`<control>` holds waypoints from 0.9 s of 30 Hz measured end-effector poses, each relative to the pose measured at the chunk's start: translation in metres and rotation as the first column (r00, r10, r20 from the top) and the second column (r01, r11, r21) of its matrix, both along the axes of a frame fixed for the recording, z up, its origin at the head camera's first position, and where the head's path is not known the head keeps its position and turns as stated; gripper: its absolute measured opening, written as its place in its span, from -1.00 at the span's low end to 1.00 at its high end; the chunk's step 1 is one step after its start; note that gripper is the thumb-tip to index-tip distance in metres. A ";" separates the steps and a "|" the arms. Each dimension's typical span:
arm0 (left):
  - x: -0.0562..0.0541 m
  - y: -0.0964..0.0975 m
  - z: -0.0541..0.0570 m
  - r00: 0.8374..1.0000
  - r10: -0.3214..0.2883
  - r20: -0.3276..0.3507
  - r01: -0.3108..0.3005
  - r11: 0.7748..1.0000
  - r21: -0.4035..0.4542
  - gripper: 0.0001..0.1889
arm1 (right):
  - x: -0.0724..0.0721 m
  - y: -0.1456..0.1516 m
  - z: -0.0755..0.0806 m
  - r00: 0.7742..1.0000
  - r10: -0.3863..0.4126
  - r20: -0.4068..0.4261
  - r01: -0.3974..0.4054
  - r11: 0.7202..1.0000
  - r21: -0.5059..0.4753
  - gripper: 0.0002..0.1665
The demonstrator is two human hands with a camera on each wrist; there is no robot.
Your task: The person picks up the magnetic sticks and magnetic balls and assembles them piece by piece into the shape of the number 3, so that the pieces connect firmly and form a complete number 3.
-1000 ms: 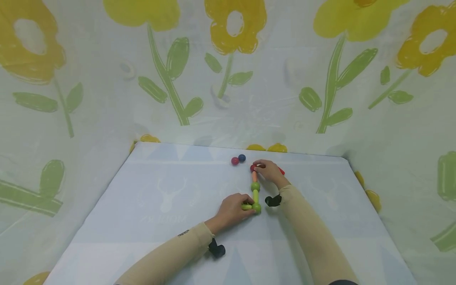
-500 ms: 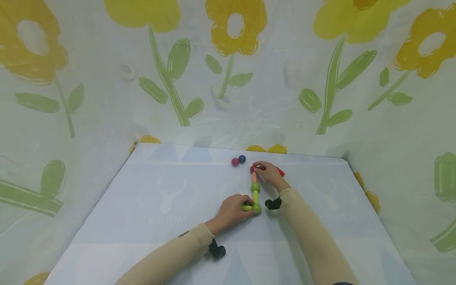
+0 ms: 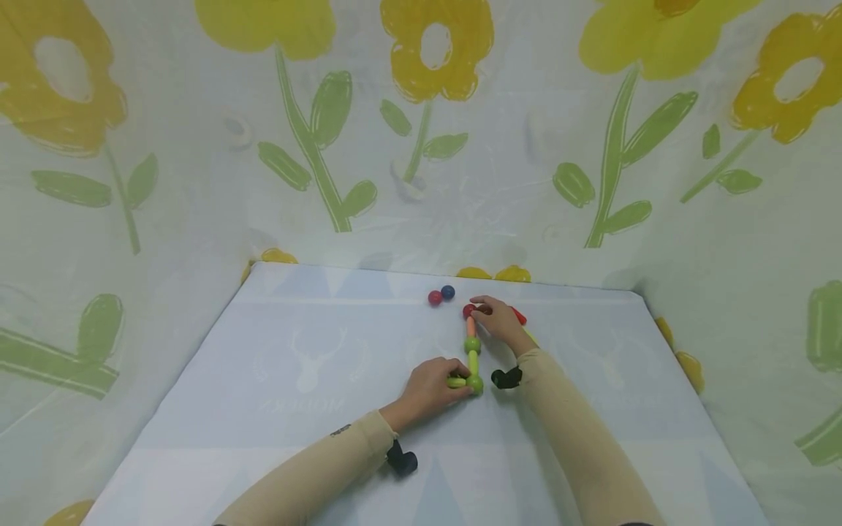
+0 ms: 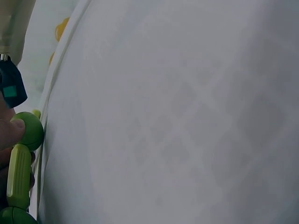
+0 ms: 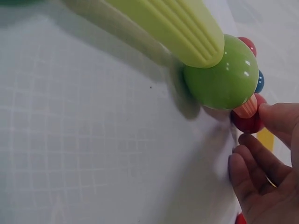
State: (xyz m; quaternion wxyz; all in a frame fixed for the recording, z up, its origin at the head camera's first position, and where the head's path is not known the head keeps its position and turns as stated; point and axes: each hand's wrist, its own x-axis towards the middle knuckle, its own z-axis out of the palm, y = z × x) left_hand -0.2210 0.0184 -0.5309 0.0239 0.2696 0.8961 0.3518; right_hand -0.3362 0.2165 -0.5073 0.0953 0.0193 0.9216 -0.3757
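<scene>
A chain of toy building balls and rods runs away from me over the table in the head view. At its near end my left hand (image 3: pixel 434 387) pinches a green ball (image 3: pixel 475 384), from which a short yellow-green rod (image 3: pixel 455 382) points left toward the palm. A longer yellow-green rod (image 3: pixel 473 362) links it to a second green ball (image 3: pixel 472 345). Beyond that, an orange rod (image 3: pixel 470 327) joins a dark red ball (image 3: pixel 468 311) at the far end. My right hand (image 3: pixel 497 320) holds this red ball between thumb and fingers, as the right wrist view also shows.
A loose red ball (image 3: pixel 435 298) and a blue ball (image 3: pixel 448 292) lie side by side near the table's back edge. Behind my right hand a red stick (image 3: pixel 519 315) shows partly. Flower-printed cloth (image 3: pixel 500 183) surrounds the white table (image 3: pixel 296 409).
</scene>
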 end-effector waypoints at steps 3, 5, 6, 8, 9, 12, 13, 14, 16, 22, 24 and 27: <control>0.000 0.000 0.000 1.000 0.002 0.000 -0.002 1.000 -0.001 -0.72 | 0.002 0.002 0.000 1.000 0.007 -0.011 -0.007 1.000 0.004 -0.49; -0.001 0.001 -0.001 1.000 0.001 -0.005 -0.001 1.000 0.001 -0.72 | 0.004 0.005 -0.001 1.000 0.017 -0.019 -0.017 1.000 0.013 -0.49; -0.001 0.001 -0.001 1.000 0.001 -0.008 -0.001 1.000 0.000 -0.72 | 0.005 0.006 -0.002 0.999 0.023 -0.023 -0.022 1.000 0.020 -0.49; -0.001 0.001 -0.002 1.000 0.002 -0.008 -0.002 1.000 -0.004 -0.72 | 0.007 0.010 -0.003 0.999 0.035 -0.027 -0.034 0.999 0.032 -0.50; -0.001 0.001 -0.003 1.000 0.005 -0.006 -0.005 1.000 -0.005 -0.72 | 0.008 0.012 -0.004 0.999 0.039 -0.027 -0.038 0.999 0.037 -0.50; -0.002 0.001 -0.004 1.000 0.011 0.000 -0.011 1.000 -0.005 -0.73 | 0.011 0.017 -0.005 0.998 0.048 -0.031 -0.047 0.998 0.042 -0.51; -0.002 0.001 -0.004 1.000 0.013 0.002 -0.013 1.000 -0.005 -0.73 | 0.013 0.019 -0.005 0.998 0.053 -0.037 -0.051 0.998 0.043 -0.51; -0.002 0.001 -0.004 1.000 0.014 0.002 -0.014 1.000 -0.002 -0.73 | 0.014 0.020 -0.006 0.997 0.062 -0.046 -0.059 0.997 0.045 -0.51; -0.002 0.001 -0.004 1.000 0.012 -0.001 -0.012 1.000 0.004 -0.74 | 0.017 0.024 -0.006 0.995 0.078 -0.067 -0.074 0.996 0.048 -0.51; -0.001 0.001 -0.006 1.000 0.004 -0.021 -0.004 1.000 0.015 -0.75 | 0.028 0.031 -0.006 0.992 0.095 -0.085 -0.091 0.995 0.049 -0.53; -0.001 0.001 -0.006 1.000 0.006 -0.028 -0.005 1.000 0.015 -0.75 | 0.033 0.033 -0.003 0.992 0.094 -0.088 -0.090 0.995 0.049 -0.53; -0.001 0.001 -0.006 1.000 0.003 -0.031 -0.003 1.000 0.015 -0.75 | 0.041 0.039 0.001 0.990 0.091 -0.109 -0.087 0.995 0.045 -0.53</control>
